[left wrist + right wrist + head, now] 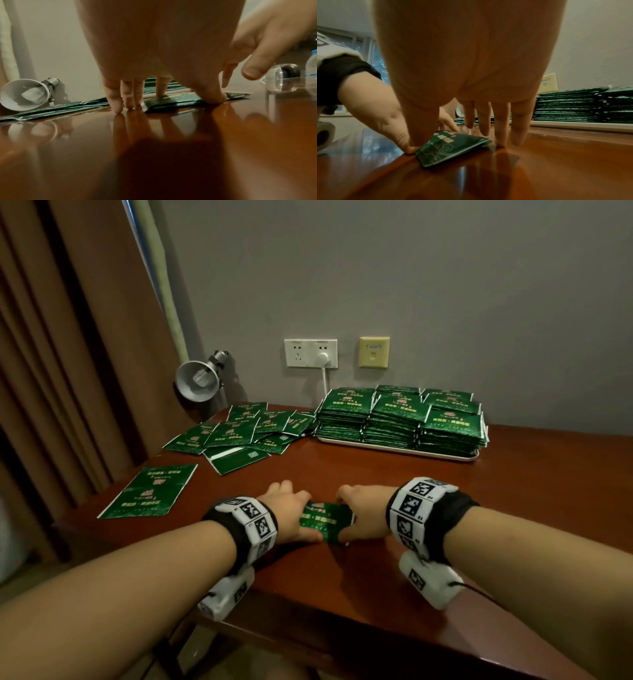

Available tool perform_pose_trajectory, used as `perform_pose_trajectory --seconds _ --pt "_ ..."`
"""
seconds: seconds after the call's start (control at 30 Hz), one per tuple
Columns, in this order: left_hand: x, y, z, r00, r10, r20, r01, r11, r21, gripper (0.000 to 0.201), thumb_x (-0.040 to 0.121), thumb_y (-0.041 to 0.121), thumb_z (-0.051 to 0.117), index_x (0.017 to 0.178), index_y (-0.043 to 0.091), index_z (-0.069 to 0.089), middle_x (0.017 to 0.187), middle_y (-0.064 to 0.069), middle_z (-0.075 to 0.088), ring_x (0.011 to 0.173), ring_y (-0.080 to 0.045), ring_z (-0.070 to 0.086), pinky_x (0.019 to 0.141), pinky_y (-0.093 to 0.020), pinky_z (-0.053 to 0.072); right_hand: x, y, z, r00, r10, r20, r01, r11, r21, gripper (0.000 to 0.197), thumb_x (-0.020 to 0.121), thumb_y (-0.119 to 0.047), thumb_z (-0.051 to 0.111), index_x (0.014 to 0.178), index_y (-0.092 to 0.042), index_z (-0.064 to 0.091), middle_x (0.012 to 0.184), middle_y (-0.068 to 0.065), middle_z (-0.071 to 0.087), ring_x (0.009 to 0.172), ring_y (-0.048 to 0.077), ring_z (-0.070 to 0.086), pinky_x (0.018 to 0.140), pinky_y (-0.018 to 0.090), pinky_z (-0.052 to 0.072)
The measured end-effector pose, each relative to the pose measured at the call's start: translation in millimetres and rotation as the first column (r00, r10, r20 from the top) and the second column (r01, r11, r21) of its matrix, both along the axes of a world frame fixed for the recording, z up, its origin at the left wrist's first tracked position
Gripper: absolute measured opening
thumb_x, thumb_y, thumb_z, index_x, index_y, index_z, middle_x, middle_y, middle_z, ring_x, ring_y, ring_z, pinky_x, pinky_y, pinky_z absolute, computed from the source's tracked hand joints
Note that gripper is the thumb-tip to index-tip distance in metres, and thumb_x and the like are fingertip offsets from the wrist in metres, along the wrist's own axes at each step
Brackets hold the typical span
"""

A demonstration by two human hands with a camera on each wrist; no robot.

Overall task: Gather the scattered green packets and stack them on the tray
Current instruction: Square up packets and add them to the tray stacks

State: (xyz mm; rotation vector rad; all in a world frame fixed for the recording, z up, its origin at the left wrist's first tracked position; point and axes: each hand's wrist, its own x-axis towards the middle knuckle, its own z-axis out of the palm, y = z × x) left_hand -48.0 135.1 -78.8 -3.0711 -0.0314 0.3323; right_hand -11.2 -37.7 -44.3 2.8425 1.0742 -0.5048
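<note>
A small stack of green packets [325,520] [173,100] [450,148] lies on the brown table near its front edge. My left hand [308,515] [171,102] holds its left side, thumb at the near edge, fingertips [116,108] down on the wood. From the right, my right hand [346,518] [457,142] brackets the stack between thumb and fingers [500,140]. The white tray [445,455] [582,125] at the back right carries tall packet stacks [394,419] [573,105]. Loose packets [246,429] lie heaped at the back left.
Two joined packets [150,491] lie near the table's left edge, and one face-down packet [236,458] lies behind them. A metal lamp [198,378] stands at the back left corner. In the left wrist view a glass [281,81] and a bottle [312,70] stand to the right.
</note>
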Motion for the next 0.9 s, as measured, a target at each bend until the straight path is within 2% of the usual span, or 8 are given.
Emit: perform_pose_trajectory --seconds 0.17,0.33,0.47,0.57,0.63,0.73,0.8,0.9 --pt "-1.9 9.1 -2.7 1.000 0.000 0.031 0.002 0.998 -0.059 0.082 0.079 0.068 0.060 0.144 0.026 0.033 0.129 -0.007 0.041 0.122 -0.027 0.040 0.103 -0.044 0.040 -1.7 16.9 -9.4 0.998 0.025 0.064 -0.022 0.998 -0.054 0.066 0.078 -0.057 0.069 0.125 -0.017 0.045 0.117 0.003 0.059 0.099 0.023 0.061 0.079 0.034 0.051" --pt "-15.8 59.3 5.0 0.974 0.216 0.061 -0.218 0.976 0.024 0.061 0.091 0.047 0.053 0.143 0.022 0.034 0.139 -0.010 0.037 0.129 -0.031 0.036 0.103 -0.048 0.041 0.2 34.0 -16.1 0.991 0.066 0.120 -0.052 0.992 -0.119 0.076 0.081 -0.061 0.065 0.135 -0.016 0.038 0.127 0.008 0.052 0.111 0.029 0.055 0.082 0.037 0.046" --pt "-30.9 111.8 7.8 0.845 0.522 0.118 -0.534 0.837 0.120 0.053 0.091 0.031 0.056 0.136 0.012 0.038 0.140 -0.017 0.032 0.130 -0.036 0.034 0.105 -0.048 0.037 4.2 44.3 -19.4 0.989 0.069 0.131 -0.054 0.992 -0.112 0.076 0.082 -0.059 0.065 0.139 -0.016 0.036 0.130 0.007 0.051 0.114 0.029 0.054 0.090 0.040 0.049" --pt "-42.3 150.0 4.0 0.750 0.647 0.137 -0.661 0.739 0.133 0.063 0.089 0.040 0.056 0.140 0.008 0.035 0.141 -0.021 0.034 0.128 -0.039 0.038 0.106 -0.050 0.037 7.3 46.9 -20.8 0.989 0.072 0.131 -0.061 0.994 -0.089 0.078 0.081 -0.058 0.067 0.141 -0.019 0.035 0.133 0.005 0.049 0.117 0.028 0.053 0.094 0.041 0.048" --pt "-46.6 165.8 -0.4 0.761 0.645 0.071 -0.649 0.757 0.075 0.063 0.091 0.046 0.053 0.138 0.006 0.041 0.138 -0.019 0.045 0.125 -0.035 0.047 0.104 -0.043 0.041 8.8 47.1 -22.3 0.989 0.067 0.131 -0.058 0.996 -0.067 0.080 0.080 -0.057 0.068 0.143 -0.021 0.033 0.136 0.002 0.048 0.120 0.026 0.051 0.097 0.040 0.047" --pt "-49.1 168.5 -3.8 0.840 0.543 0.002 -0.543 0.840 -0.021 0.055 0.093 0.049 0.050 0.131 0.009 0.051 0.132 -0.011 0.056 0.117 -0.027 0.055 0.100 -0.037 0.045 11.1 47.5 -24.3 0.990 0.058 0.130 -0.052 0.998 -0.046 0.083 0.079 -0.057 0.069 0.145 -0.022 0.032 0.138 0.001 0.046 0.123 0.025 0.048 0.100 0.040 0.045" --pt "-50.1 160.7 -3.1 0.888 0.459 -0.011 -0.459 0.887 -0.040 0.061 0.093 0.051 0.050 0.139 0.012 0.044 0.140 -0.009 0.050 0.123 -0.025 0.051 0.103 -0.037 0.042 12.6 47.3 -23.9 0.991 0.048 0.129 -0.043 0.998 -0.040 0.083 0.080 -0.055 0.069 0.146 -0.022 0.030 0.139 0.001 0.045 0.124 0.025 0.047 0.100 0.040 0.045" --pt "-53.8 140.6 1.1 0.935 0.347 -0.077 -0.351 0.934 -0.060 0.076 0.093 0.051 0.050 0.153 0.014 0.021 0.155 -0.006 0.032 0.138 -0.023 0.037 0.111 -0.035 0.035 14.4 45.8 -21.9 0.990 0.035 0.134 -0.030 0.999 -0.037 0.082 0.081 -0.053 0.069 0.146 -0.022 0.030 0.139 0.002 0.044 0.125 0.025 0.046 0.098 0.038 0.045"
